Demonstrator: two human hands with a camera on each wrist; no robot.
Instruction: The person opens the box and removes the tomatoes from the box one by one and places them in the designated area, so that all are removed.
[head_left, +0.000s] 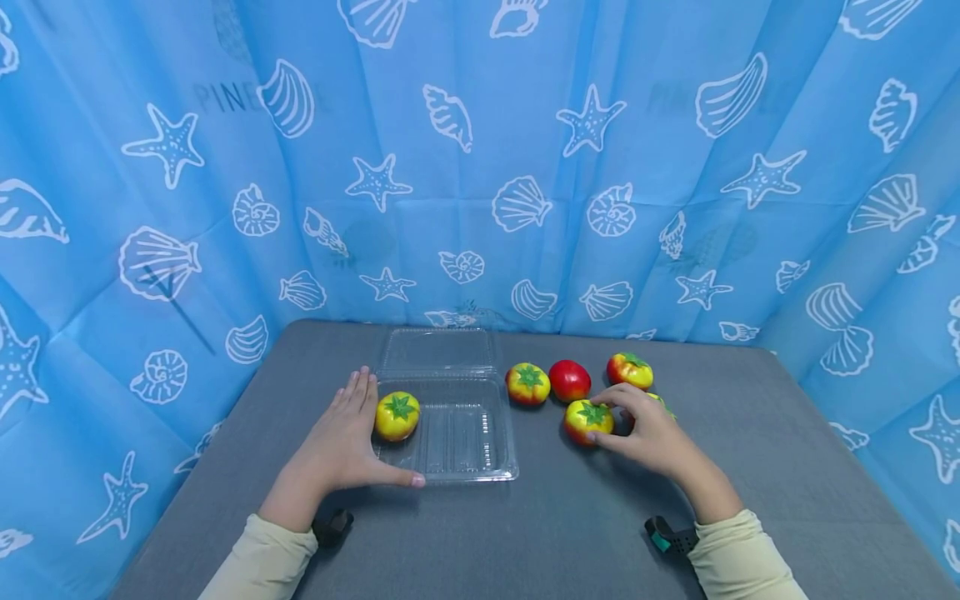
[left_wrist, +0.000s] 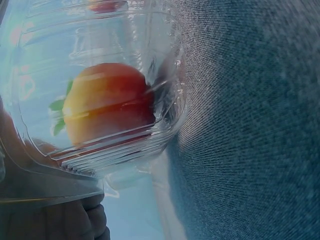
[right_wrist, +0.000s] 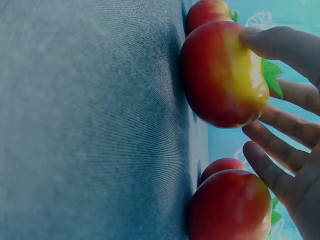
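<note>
A clear plastic clamshell container lies with its lid folded back. My left hand rests along its left side with straight fingers, the thumb spread over the front rim. Inside, near that hand, sits a yellow-and-red fruit with a star-shaped green top; its red underside shows through the wall in the left wrist view. Right of the container, my right hand grips another such fruit between thumb and fingers. The right wrist view shows the thumb on this fruit's side, close over the table.
Behind the held fruit stand a leafy-topped fruit, a plain red one and one tilted on its side. Another is mostly hidden by my right hand. A blue shell-patterned curtain hangs behind the grey table.
</note>
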